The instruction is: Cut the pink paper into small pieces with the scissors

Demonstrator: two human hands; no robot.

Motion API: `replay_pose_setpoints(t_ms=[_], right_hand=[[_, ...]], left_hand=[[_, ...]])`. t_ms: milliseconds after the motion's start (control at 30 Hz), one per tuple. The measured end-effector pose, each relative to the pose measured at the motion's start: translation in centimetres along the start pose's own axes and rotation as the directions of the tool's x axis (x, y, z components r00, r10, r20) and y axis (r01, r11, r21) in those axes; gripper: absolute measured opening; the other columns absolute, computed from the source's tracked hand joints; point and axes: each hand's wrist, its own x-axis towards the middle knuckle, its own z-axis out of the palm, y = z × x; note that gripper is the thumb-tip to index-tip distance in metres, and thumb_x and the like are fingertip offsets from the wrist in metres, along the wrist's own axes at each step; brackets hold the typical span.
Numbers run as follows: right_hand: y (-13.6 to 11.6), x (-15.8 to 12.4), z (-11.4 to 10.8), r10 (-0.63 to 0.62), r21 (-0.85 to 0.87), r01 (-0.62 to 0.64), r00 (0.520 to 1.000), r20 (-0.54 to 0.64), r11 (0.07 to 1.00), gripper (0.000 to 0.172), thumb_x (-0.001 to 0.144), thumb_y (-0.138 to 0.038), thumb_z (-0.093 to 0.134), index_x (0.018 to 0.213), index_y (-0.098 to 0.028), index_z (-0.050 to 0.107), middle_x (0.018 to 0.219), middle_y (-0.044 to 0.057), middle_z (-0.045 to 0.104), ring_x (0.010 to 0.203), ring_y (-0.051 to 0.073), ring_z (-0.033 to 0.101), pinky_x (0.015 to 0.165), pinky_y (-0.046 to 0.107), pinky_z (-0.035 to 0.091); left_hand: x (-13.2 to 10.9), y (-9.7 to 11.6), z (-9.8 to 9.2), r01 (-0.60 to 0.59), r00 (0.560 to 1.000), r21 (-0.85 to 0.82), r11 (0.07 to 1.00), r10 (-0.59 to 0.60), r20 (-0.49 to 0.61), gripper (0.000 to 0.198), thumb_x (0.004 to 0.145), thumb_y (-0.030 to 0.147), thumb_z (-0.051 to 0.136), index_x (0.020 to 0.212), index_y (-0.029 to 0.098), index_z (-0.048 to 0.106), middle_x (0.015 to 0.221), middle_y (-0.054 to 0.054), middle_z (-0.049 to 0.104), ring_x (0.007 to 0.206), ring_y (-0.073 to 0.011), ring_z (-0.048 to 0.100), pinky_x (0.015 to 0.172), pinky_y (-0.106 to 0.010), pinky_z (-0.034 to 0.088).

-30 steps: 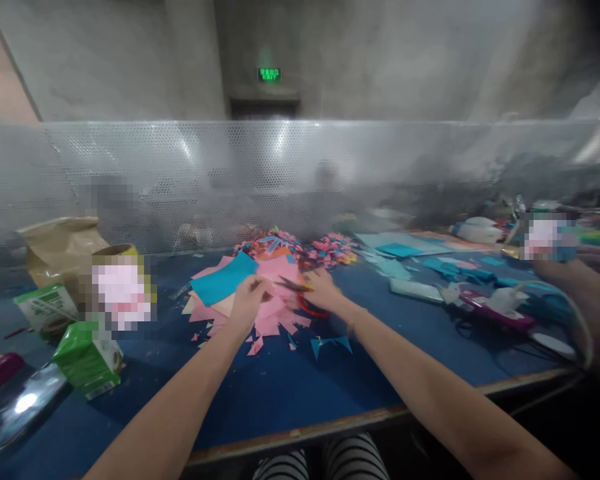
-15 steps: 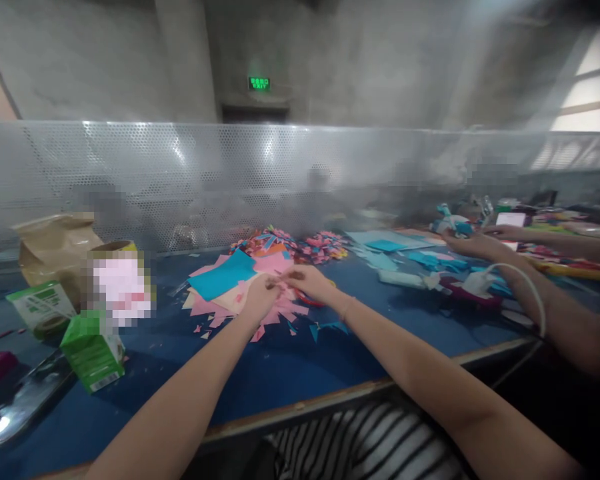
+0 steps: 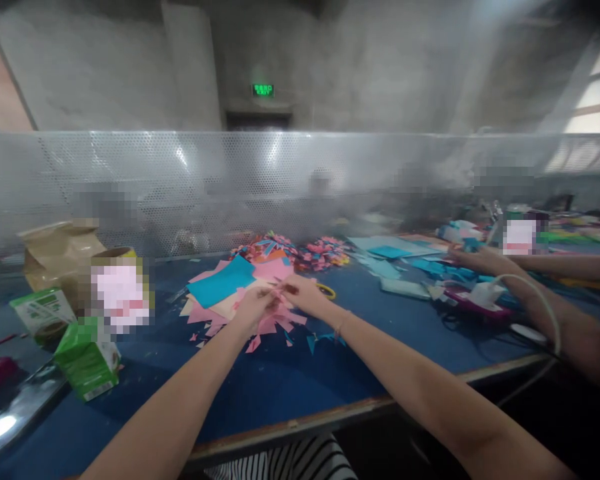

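My left hand (image 3: 257, 305) and my right hand (image 3: 306, 294) meet fingertip to fingertip above a heap of cut paper. Both are closed in a pinch; what lies between the fingers is too small and blurred to make out. Pink paper pieces (image 3: 283, 323) fan out beneath and around the hands. A bright blue sheet (image 3: 221, 281) lies on the heap left of my hands, with pink and cream sheets under it. Beside my right wrist a yellow loop (image 3: 327, 291) shows, partly covered. Small blue scraps (image 3: 313, 341) lie in front of the right wrist.
Behind the heap sit piles of pink and blue cut-paper pieces (image 3: 275, 248). Green cartons (image 3: 87, 363), a paper bag (image 3: 63, 257) and a phone (image 3: 17, 410) stand or lie left. At right are a power strip (image 3: 473, 300), a white cable and a co-worker's hands (image 3: 473, 259). A perforated screen (image 3: 250, 173) stands behind.
The whole view has shifted slightly. My hands stay pinched together over the heap, with fingers slightly rearranged. The co-worker's hands at right have moved a little.
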Motion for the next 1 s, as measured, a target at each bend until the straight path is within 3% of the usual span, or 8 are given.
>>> replay_pose_setpoints(t_ms=[133, 233, 400, 633, 767, 867, 1000], right_hand=[[0.2, -0.2, 0.1, -0.027, -0.006, 0.027, 0.998, -0.058, 1.000, 0.015, 0.069, -0.013, 0.047, 0.077, -0.014, 0.059, 0.073, 0.003, 0.057, 0.063, 0.010, 0.048, 0.059, 0.022, 0.038], [0.2, -0.3, 0.1, -0.050, -0.010, 0.049, 0.995, -0.083, 0.999, 0.014, 0.069, -0.013, 0.047, 0.076, -0.015, 0.059, 0.073, 0.003, 0.056, 0.062, 0.010, 0.047, 0.058, 0.022, 0.037], [-0.3, -0.4, 0.1, -0.039, -0.004, 0.039, 0.998, -0.049, 0.999, 0.016, 0.069, -0.011, 0.047, 0.078, -0.016, 0.058, 0.074, 0.004, 0.057, 0.064, 0.011, 0.049, 0.060, 0.024, 0.038], [0.0, -0.5, 0.2, -0.115, 0.077, 0.116, 0.993, -0.029, 0.990, 0.015, 0.069, -0.011, 0.044, 0.075, -0.017, 0.057, 0.078, 0.004, 0.054, 0.075, 0.013, 0.050, 0.068, 0.026, 0.041], [0.2, -0.5, 0.6, 0.025, 0.272, -0.002, 0.996, -0.081, 0.962, 0.015, 0.068, -0.017, 0.048, 0.082, -0.016, 0.053, 0.086, 0.005, 0.052, 0.076, 0.012, 0.052, 0.066, 0.026, 0.043], [0.1, -0.4, 0.8, 0.144, 0.409, -0.118, 0.989, -0.033, 0.905, 0.020, 0.068, -0.023, 0.050, 0.086, -0.015, 0.050, 0.081, 0.004, 0.054, 0.068, 0.011, 0.054, 0.061, 0.025, 0.044], [0.1, -0.4, 0.6, 0.151, 0.402, -0.131, 0.988, -0.017, 0.906, 0.012, 0.068, -0.023, 0.050, 0.076, -0.015, 0.053, 0.066, 0.000, 0.056, 0.061, 0.010, 0.053, 0.058, 0.024, 0.043]], left_hand=[[-0.2, 0.0, 0.3, 0.117, 0.993, -0.035, 0.993, -0.117, -0.017, 0.009, 0.058, 0.018, 0.061, 0.061, 0.011, 0.059, 0.057, -0.004, 0.059, 0.049, -0.0085, 0.053, 0.054, -0.023, 0.042], [-0.4, 0.4, 0.5, 0.126, 0.991, -0.144, 0.981, -0.131, -0.021, 0.003, 0.058, 0.009, 0.057, 0.060, 0.011, 0.059, 0.060, -0.005, 0.061, 0.054, -0.0085, 0.056, 0.064, -0.023, 0.045], [-0.7, 1.1, 1.0, 0.230, 0.960, -0.264, 0.937, -0.263, -0.096, 0.007, 0.063, 0.010, 0.054, 0.058, 0.011, 0.058, 0.057, -0.005, 0.061, 0.055, -0.0094, 0.057, 0.066, -0.022, 0.046], [-0.7, 0.6, 0.7, 0.093, 0.992, -0.205, 0.974, -0.109, -0.068, 0.009, 0.056, 0.011, 0.063, 0.064, 0.012, 0.058, 0.062, -0.003, 0.061, 0.058, -0.0078, 0.057, 0.065, -0.022, 0.045], [-0.5, 0.3, 0.3, -0.011, 0.995, -0.162, 0.987, -0.005, -0.101, 0.018, 0.051, 0.009, 0.066, 0.064, 0.014, 0.055, 0.057, 0.000, 0.058, 0.056, -0.0081, 0.056, 0.063, -0.023, 0.045], [-0.3, 0.3, 0.2, -0.056, 0.992, -0.074, 0.996, 0.048, -0.114, 0.020, 0.049, 0.012, 0.067, 0.065, 0.014, 0.055, 0.058, 0.000, 0.059, 0.056, -0.0091, 0.057, 0.060, -0.024, 0.045], [-0.5, 0.5, 0.6, -0.071, 0.989, -0.050, 0.996, 0.064, -0.133, 0.022, 0.047, 0.012, 0.067, 0.065, 0.014, 0.055, 0.058, 0.000, 0.059, 0.055, -0.0093, 0.057, 0.061, -0.024, 0.045]])
